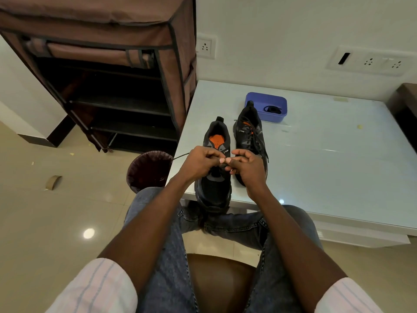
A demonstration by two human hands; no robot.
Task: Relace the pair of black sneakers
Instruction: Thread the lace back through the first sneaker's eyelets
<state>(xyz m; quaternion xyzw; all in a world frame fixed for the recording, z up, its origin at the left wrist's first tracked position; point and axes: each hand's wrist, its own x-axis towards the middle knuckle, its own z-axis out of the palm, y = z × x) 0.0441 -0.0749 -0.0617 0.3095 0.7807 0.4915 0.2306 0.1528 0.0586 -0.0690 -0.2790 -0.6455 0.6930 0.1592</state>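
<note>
Two black sneakers with orange insoles stand side by side on the white table (pixel 327 154), toes toward me. The left sneaker (pixel 214 190) sits at the table's near edge with its upper eyelets bare. The right sneaker (pixel 249 134) is laced, its lace ends hanging loose. My left hand (pixel 200 162) and my right hand (pixel 247 167) meet above the left sneaker's tongue, fingertips together. They pinch a black lace (pixel 180 156) whose free end trails off to the left past the table edge.
A blue plastic tub (pixel 266 107) holding a coiled black lace sits behind the right sneaker. A brown fabric shoe rack (pixel 112 75) stands left of the table, a lined waste bin (pixel 149 170) beside it. My knees in jeans are under the table edge.
</note>
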